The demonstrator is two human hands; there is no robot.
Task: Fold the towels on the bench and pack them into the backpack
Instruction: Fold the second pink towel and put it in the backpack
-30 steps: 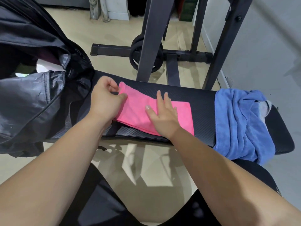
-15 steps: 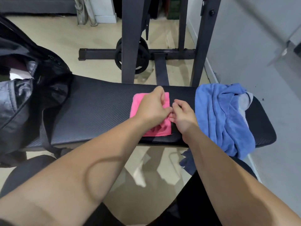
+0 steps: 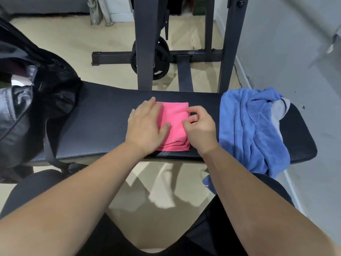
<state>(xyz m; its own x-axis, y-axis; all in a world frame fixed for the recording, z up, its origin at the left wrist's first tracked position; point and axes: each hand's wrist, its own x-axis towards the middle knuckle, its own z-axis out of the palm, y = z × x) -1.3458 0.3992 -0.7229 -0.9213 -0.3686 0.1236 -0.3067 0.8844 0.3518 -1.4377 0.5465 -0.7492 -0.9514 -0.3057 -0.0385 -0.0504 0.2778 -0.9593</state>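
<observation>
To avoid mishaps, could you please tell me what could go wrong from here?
The pink towel lies at the bench's near edge, pressed by the left hand, its side pinched by the right hand; lifted loosely, its stacked layers may unfold. The blue towel hangs over that edge and might slide to the floor.

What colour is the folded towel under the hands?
The towel is pink; head view.

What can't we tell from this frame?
Head view only:
backpack: cut by left edge, interior dark, contents unreadable.
pink towel: left part under the left hand.
right hand: curled fingers hide whether it pinches the towel edge.
grey cloth: mostly covered by the blue towel.
</observation>
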